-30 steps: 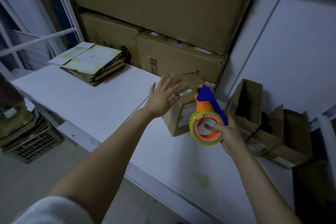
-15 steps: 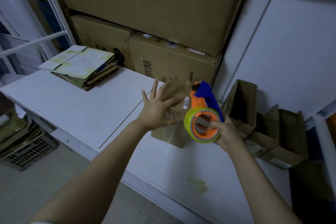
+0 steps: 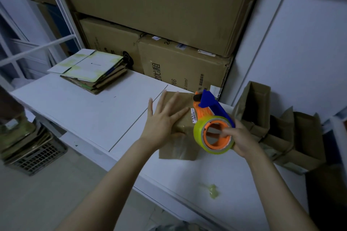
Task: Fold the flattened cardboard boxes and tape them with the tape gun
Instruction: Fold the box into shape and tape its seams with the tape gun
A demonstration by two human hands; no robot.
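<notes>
A small brown cardboard box (image 3: 178, 148) stands folded on the white table (image 3: 90, 110). My left hand (image 3: 165, 120) lies flat on its top with fingers spread. My right hand (image 3: 242, 139) grips the tape gun (image 3: 212, 122), an orange and blue frame with a yellow-green tape roll, held at the box's right top edge. Clear tape shows on the box's near face. A stack of flattened cardboard boxes (image 3: 92, 71) lies at the table's far left.
Large brown cartons (image 3: 184, 65) are stacked against the back wall. Several open brown boxes (image 3: 281, 133) stand at the right. A crumpled tape scrap (image 3: 212, 191) lies near the table's front edge. A dark crate (image 3: 35, 155) sits on the floor at left.
My left hand has come down flat onto the box top. The box now sits squarer on the table, and the tape gun has shifted to its right top edge.
</notes>
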